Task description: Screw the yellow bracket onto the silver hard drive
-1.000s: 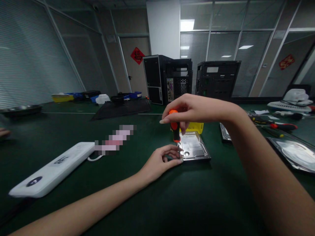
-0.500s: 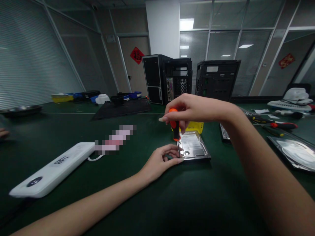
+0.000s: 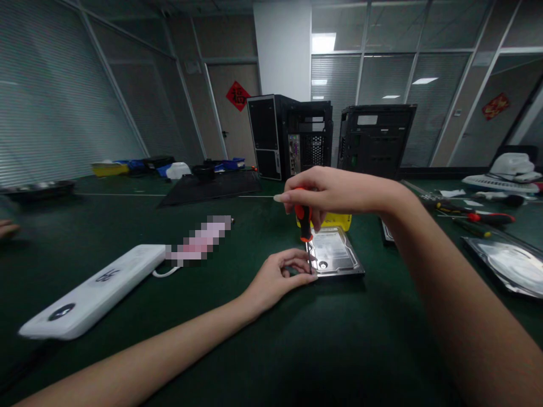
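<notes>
A silver hard drive (image 3: 337, 254) lies flat on the green table, its left edge beside my left hand (image 3: 282, 274). The fingers of that hand are curled at the drive's near left corner, around the tip of a screwdriver (image 3: 306, 229). My right hand (image 3: 316, 195) grips the orange and black handle from above. The shaft stands nearly upright over the corner; whether a screw is under the tip I cannot tell. Behind the drive sits a yellow object (image 3: 338, 221), partly hidden by my right hand.
A white power strip (image 3: 97, 288) lies at left, near a blurred-out patch. Two black computer cases (image 3: 264, 135) stand at the back. More hard drives (image 3: 509, 265) and several hand tools (image 3: 490, 217) lie at right. Another person's hand (image 3: 7, 229) shows at far left.
The right hand and screwdriver handle have shifted very slightly, with the grip near the handle's top a little lower. The left hand and hard drive keep their places; the view has drifted slightly.
</notes>
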`<state>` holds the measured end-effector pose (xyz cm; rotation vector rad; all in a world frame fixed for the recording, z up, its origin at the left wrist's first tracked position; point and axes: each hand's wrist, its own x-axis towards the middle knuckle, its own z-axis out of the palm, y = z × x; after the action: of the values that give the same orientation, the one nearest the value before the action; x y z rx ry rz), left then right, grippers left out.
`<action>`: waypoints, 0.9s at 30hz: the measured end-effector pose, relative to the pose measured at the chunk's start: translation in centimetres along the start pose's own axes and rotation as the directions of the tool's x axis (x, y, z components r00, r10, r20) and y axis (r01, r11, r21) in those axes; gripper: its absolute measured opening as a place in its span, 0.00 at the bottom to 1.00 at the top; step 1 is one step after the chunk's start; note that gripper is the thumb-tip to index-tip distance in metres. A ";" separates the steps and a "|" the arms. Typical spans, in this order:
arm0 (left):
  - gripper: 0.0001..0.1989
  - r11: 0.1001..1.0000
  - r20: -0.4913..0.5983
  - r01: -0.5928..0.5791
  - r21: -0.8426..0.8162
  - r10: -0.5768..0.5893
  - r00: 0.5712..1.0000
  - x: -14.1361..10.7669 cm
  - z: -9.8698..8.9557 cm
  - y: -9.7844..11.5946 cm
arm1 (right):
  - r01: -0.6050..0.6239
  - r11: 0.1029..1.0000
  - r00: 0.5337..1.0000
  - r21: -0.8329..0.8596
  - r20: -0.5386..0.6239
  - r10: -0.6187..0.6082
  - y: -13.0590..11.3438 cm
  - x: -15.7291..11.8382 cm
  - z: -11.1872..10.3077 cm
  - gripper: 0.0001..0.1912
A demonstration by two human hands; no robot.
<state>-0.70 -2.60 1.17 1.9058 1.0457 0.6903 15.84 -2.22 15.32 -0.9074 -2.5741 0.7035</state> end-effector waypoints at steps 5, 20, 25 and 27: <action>0.20 1.000 -0.001 0.006 -0.015 -0.006 1.000 0.0 0.0 -0.1 | -0.026 1.000 1.000 -0.012 0.002 0.026 -0.1 -0.2 -0.1 0.17; 0.21 0.999 0.017 0.013 -0.042 -0.013 1.000 0.0 -0.2 -0.5 | -0.015 1.000 0.999 -0.015 0.045 0.016 -0.3 -0.3 -0.3 0.13; 0.20 0.999 0.012 0.025 -0.024 -0.025 1.000 0.1 -0.2 -0.5 | -0.010 0.999 0.999 -0.031 0.040 0.012 -0.3 -0.3 -0.2 0.13; 0.20 0.999 0.012 0.019 -0.032 -0.019 1.000 0.1 -0.1 -0.5 | -0.015 0.999 0.999 -0.036 0.041 0.016 -0.3 -0.3 -0.2 0.13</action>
<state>-0.95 -2.27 0.79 1.8680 1.0385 0.6806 15.98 -2.53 15.60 -0.9344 -2.6263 0.6903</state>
